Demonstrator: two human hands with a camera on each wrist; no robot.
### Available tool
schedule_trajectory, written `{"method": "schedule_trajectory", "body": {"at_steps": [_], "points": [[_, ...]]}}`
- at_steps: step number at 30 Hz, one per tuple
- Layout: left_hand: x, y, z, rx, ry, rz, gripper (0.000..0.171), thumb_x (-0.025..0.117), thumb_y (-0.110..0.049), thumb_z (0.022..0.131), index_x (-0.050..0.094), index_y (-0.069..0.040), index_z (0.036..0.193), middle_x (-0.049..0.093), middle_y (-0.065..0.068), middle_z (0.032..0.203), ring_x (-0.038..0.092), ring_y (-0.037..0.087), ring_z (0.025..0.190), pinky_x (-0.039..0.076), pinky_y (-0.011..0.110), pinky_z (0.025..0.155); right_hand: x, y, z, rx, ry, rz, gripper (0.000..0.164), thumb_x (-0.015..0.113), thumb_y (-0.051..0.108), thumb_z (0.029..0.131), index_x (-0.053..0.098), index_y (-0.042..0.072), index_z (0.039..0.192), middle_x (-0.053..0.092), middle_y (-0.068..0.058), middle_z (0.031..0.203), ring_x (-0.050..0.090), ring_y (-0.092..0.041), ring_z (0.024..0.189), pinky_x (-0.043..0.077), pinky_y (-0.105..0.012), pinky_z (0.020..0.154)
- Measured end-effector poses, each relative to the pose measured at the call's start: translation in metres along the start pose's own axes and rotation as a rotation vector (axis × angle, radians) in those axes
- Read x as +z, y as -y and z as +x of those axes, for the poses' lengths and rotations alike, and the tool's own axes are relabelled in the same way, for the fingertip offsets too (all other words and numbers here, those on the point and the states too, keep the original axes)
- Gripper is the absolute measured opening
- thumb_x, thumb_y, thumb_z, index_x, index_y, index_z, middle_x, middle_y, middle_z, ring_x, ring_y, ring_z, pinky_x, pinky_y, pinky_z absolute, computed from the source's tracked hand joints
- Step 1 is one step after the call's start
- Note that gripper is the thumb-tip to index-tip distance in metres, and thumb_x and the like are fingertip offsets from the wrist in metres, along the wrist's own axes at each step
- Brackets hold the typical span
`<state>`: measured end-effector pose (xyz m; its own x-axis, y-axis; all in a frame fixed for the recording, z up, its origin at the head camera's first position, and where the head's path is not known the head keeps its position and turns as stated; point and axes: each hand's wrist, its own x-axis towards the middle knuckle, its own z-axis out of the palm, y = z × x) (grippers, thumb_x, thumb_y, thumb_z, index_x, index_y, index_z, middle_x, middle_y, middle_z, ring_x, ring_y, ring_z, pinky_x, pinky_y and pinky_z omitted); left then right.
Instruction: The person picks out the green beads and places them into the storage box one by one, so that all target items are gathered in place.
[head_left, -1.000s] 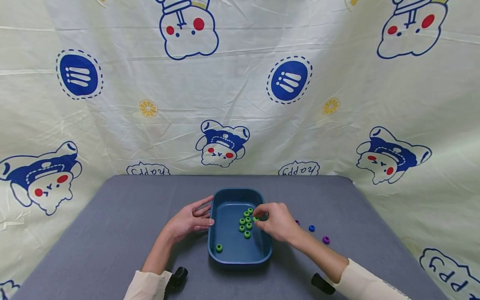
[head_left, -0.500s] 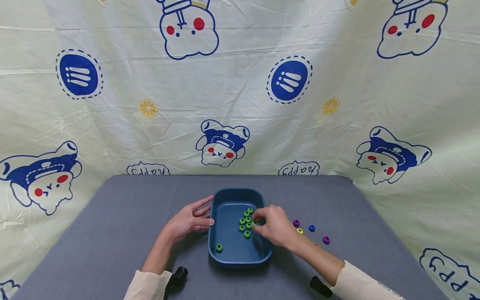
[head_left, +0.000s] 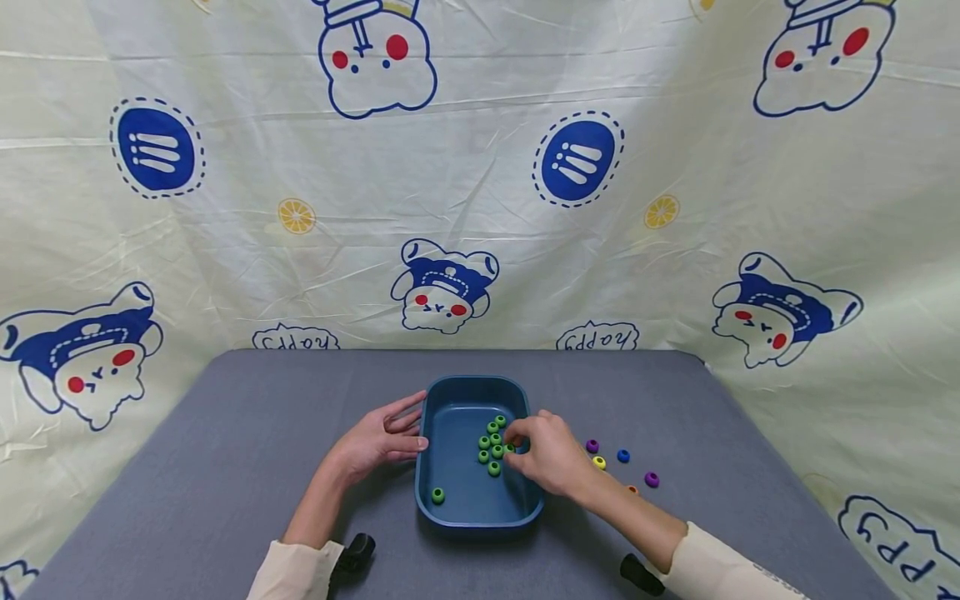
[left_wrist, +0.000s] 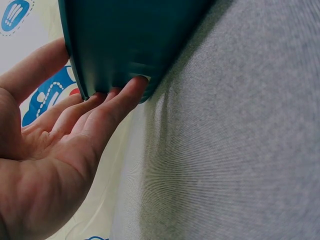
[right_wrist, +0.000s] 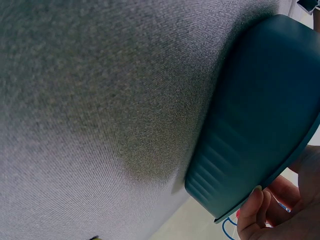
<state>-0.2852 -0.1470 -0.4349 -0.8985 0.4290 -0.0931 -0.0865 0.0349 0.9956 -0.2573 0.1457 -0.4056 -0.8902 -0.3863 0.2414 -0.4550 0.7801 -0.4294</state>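
Observation:
A blue rectangular tray (head_left: 459,467) stands on the grey table in the head view, with several green beads (head_left: 494,469) inside, most of them clustered on its right side. My left hand (head_left: 382,442) touches the tray's left wall with outstretched fingers; the left wrist view has its fingertips (left_wrist: 137,84) against the outer wall. My right hand (head_left: 551,454) reaches over the right rim, thumb and index finger curled around one green bead (head_left: 510,448) beside the cluster. In the right wrist view, the tray's wall (right_wrist: 260,110) hides the beads and the ends of some fingers.
Right of the tray lie purple (head_left: 652,480), blue (head_left: 623,456) and yellow beads (head_left: 598,462), and an orange bead (head_left: 632,489) partly covered by the right forearm. A patterned cloth (head_left: 480,183) hangs behind the table (head_left: 300,500).
My right hand has shifted slightly toward the near side, and the green bead at its fingertips moved with it. The yellow and orange beads have come into view. The left hand stays in place.

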Motion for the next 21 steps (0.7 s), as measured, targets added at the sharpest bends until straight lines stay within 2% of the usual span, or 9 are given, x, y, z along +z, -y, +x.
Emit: {"method": "schedule_trajectory", "body": {"at_steps": [21], "points": [[-0.0002,-0.0008,-0.0001,-0.001,0.007,0.003,0.078,0.07,-0.006,0.095,0.029,-0.01,0.16,0.033,0.021,0.162,0.044,0.042,0.143,0.056,0.041,0.099,-0.0008,-0.0025,0.0002,-0.023,0.014,0.002,0.015,0.083,0.009,0.08,0.079,0.007,0.094,0.072,-0.004,0.086,0.048,-0.012,0.078,0.04,-0.022,0.062]]}}
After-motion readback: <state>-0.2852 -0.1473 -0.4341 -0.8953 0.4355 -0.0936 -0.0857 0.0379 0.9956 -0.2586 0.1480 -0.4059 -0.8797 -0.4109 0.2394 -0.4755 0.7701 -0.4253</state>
